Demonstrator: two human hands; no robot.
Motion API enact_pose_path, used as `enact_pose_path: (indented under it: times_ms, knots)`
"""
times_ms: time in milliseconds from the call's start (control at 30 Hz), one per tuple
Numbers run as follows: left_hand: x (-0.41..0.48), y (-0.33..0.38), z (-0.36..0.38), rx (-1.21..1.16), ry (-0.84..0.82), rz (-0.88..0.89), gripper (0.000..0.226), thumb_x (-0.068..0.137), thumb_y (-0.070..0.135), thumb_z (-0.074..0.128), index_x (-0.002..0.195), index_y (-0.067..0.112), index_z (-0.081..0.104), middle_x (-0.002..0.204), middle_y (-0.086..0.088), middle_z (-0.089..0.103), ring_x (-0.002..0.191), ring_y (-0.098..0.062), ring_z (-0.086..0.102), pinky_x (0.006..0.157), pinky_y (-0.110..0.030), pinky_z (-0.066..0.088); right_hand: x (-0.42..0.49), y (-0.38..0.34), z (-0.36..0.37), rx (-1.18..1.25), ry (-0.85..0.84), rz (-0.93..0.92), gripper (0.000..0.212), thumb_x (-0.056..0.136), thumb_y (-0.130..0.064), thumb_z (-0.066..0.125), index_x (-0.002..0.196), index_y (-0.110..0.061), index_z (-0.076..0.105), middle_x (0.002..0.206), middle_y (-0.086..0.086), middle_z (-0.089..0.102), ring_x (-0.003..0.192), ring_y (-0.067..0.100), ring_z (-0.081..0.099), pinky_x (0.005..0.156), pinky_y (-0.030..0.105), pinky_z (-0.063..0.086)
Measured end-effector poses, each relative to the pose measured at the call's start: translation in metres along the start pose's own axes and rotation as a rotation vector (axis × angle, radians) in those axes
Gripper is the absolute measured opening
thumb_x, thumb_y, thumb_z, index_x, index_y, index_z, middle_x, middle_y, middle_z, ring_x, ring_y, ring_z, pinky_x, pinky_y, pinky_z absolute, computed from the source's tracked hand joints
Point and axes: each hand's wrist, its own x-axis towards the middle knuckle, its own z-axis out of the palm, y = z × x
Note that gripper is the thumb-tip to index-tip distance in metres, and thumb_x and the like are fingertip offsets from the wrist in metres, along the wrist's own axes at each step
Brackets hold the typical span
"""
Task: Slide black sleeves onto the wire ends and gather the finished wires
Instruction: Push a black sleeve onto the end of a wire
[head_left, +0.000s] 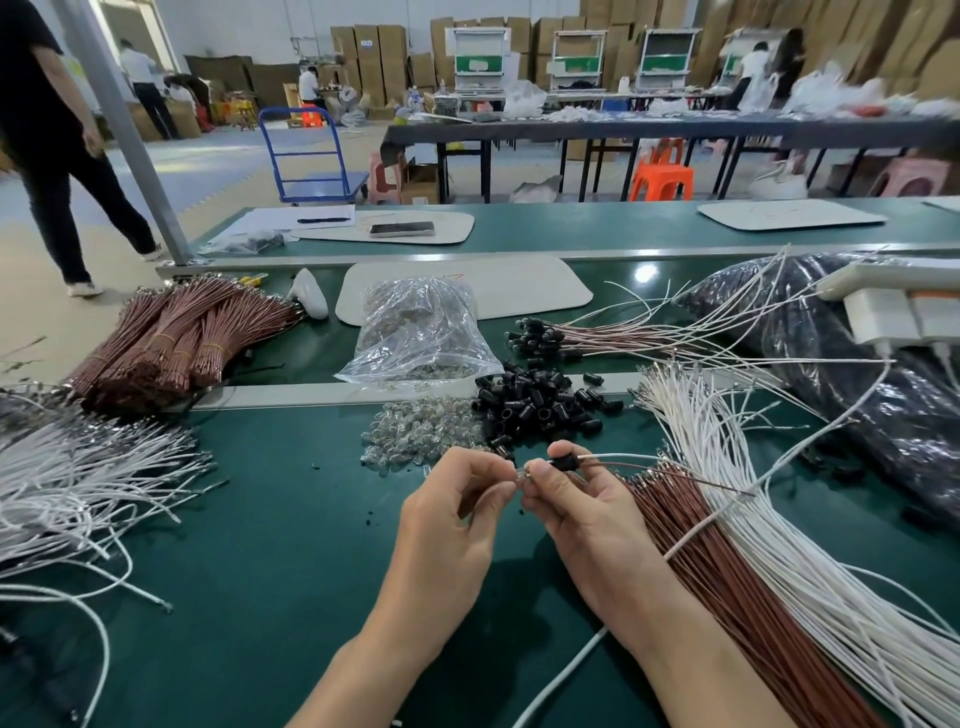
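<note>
currently our left hand (452, 525) pinches the wire end (522, 474) and our right hand (587, 512) pinches the black sleeve (562, 464) threaded on it, above the table (270, 519), toward its near edge. a slack pinch could let the sleeve slide back.

Left hand (447, 525) and right hand (592, 519) left uncovered. Left arm (363, 654) and right arm (696, 644) seen bare all the way down. Nails (539, 470) cut short.
</note>
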Motion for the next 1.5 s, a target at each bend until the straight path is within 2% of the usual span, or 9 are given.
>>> enact_pose_path:
  times_ms: [233,400,500,700,833,900,1000,1267,1500]
  knots:
    - [-0.0002,-0.0012,0.0008,0.068,0.012,0.064,0.033,0.094,0.014,0.065,0.097,0.046,0.058,0.102,0.011,0.07,0.099,-0.016,0.07,0.084,-0.028,0.057,-0.001,-0.002,0.001,0.019,0.011,0.012,0.028,0.071,-0.005,0.074,0.095,-0.011,0.062,0.077,0.009,0.07,0.07,0.017,0.07,0.066,0.023,0.058]
    - [-0.0014,-0.0006,0.0026,0.075,0.037,0.084,0.037,0.093,0.011,0.066,0.097,0.047,0.059,0.101,0.011,0.069,0.098,-0.015,0.07,0.083,-0.025,0.056,-0.0014,-0.0027,0.0011,0.037,0.016,0.025,0.026,0.072,-0.003,0.073,0.094,-0.011,0.063,0.078,0.01,0.069,0.07,0.017,0.07,0.067,0.023,0.058]
    - [-0.0014,-0.0003,0.0028,0.095,0.038,0.109,0.039,0.094,0.007,0.067,0.099,0.045,0.06,0.1,0.011,0.068,0.098,-0.015,0.07,0.082,-0.022,0.055,-0.0018,-0.0035,0.001,0.043,0.017,0.022,0.025,0.072,-0.003,0.073,0.093,-0.011,0.063,0.078,0.01,0.07,0.07,0.018,0.07,0.067,0.023,0.059]
    - [-0.0011,-0.0005,0.0024,0.169,0.027,0.19,0.027,0.096,0.01,0.065,0.101,0.036,0.061,0.102,0.015,0.063,0.098,-0.013,0.067,0.079,-0.026,0.055,-0.0019,-0.0043,0.0025,0.046,0.017,0.034,0.027,0.07,-0.004,0.074,0.093,-0.011,0.063,0.079,0.01,0.07,0.069,0.017,0.071,0.066,0.023,0.059]
    - [-0.0001,0.0021,0.0007,0.137,0.045,0.152,0.041,0.093,0.005,0.068,0.101,0.044,0.06,0.1,0.017,0.066,0.097,-0.01,0.069,0.082,-0.017,0.054,-0.0023,-0.005,0.0027,0.038,0.012,0.031,0.027,0.07,-0.004,0.075,0.092,-0.012,0.063,0.079,0.01,0.07,0.07,0.017,0.071,0.067,0.023,0.059]
    - [-0.0002,0.0027,-0.0001,0.102,0.042,0.131,0.038,0.093,0.005,0.069,0.1,0.041,0.061,0.099,0.015,0.069,0.097,-0.009,0.07,0.083,-0.014,0.052,-0.0027,-0.0052,0.0028,0.044,0.009,0.031,0.026,0.071,-0.003,0.074,0.092,-0.012,0.063,0.079,0.009,0.069,0.07,0.017,0.071,0.068,0.023,0.059]
    - [-0.0002,0.0025,-0.0001,0.075,0.037,0.117,0.033,0.092,0.005,0.07,0.1,0.037,0.062,0.099,0.013,0.07,0.097,-0.009,0.071,0.083,-0.014,0.053,-0.0029,-0.0047,0.0035,0.05,0.006,0.029,0.025,0.072,-0.004,0.073,0.094,-0.011,0.063,0.08,0.01,0.07,0.07,0.017,0.07,0.068,0.023,0.059]
    - [-0.0001,0.0028,-0.0008,0.136,0.045,0.135,0.036,0.093,0.004,0.069,0.1,0.038,0.061,0.098,0.015,0.068,0.095,-0.008,0.07,0.083,-0.014,0.052,-0.0038,-0.0052,0.0035,0.034,0.0,0.047,0.026,0.071,-0.003,0.074,0.094,-0.011,0.063,0.08,0.01,0.07,0.072,0.017,0.071,0.068,0.023,0.059]
    - [-0.001,0.0014,0.0002,0.098,0.075,0.104,0.037,0.091,0.003,0.071,0.095,0.038,0.06,0.102,0.018,0.07,0.098,-0.007,0.071,0.083,-0.014,0.053,-0.0052,-0.004,0.0035,0.061,0.001,0.055,0.024,0.072,-0.002,0.073,0.091,-0.012,0.064,0.08,0.01,0.07,0.071,0.017,0.071,0.068,0.023,0.059]
